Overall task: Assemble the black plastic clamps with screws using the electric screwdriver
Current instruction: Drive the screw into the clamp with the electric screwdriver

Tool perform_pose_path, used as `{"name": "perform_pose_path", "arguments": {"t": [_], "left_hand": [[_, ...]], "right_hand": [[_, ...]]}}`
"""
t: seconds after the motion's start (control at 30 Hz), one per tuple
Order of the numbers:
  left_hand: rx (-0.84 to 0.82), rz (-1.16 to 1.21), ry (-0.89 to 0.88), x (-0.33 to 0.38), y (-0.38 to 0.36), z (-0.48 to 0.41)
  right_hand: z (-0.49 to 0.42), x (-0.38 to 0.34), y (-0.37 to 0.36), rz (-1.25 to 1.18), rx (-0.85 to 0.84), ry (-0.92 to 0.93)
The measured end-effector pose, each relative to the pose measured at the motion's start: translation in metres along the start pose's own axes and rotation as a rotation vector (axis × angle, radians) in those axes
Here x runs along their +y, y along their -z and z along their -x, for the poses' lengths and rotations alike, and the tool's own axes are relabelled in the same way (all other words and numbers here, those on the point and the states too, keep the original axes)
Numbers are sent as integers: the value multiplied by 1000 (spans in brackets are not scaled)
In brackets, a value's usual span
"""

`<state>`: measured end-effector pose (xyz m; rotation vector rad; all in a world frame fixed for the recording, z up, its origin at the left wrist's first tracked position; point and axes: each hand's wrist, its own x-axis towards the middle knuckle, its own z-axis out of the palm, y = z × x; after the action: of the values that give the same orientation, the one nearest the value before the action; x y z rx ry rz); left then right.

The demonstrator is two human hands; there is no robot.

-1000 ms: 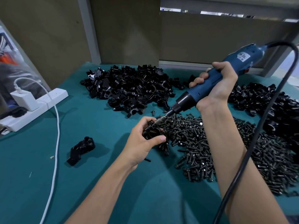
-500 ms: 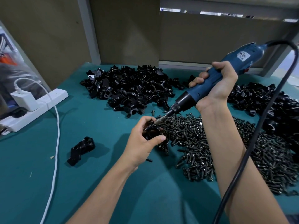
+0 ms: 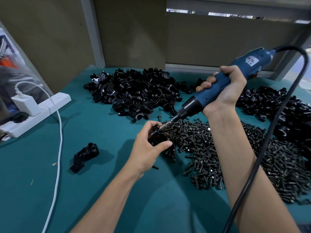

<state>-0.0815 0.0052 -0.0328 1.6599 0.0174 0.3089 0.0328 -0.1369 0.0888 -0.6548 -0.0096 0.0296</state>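
Driver bit seated on clamp.
Left hand [image 3: 148, 148] grips clamp [image 3: 158, 137]; right hand [image 3: 225, 91] wraps driver [image 3: 223, 84] (tilted, bit tip down-left), beside screws [image 3: 235, 148].

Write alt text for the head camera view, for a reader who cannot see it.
A person's right hand grips a blue electric screwdriver, its bit set against a black plastic clamp that the left hand holds above a green table. Heaps of black screws and clamp parts lie on it; one separate clamp lies at the left.

Teal-covered table [image 3: 33, 190], olive-brown partition walls [image 3: 50, 39], grey metal posts [image 3: 91, 31], bright gap [image 3: 218, 13] above
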Motion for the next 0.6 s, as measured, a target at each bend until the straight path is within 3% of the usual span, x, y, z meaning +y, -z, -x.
{"name": "perform_pose_path", "arguments": {"t": [0.6], "left_hand": [[0, 77, 72, 4, 1, 1]], "right_hand": [[-1, 2, 2, -65, 13, -7]]}}
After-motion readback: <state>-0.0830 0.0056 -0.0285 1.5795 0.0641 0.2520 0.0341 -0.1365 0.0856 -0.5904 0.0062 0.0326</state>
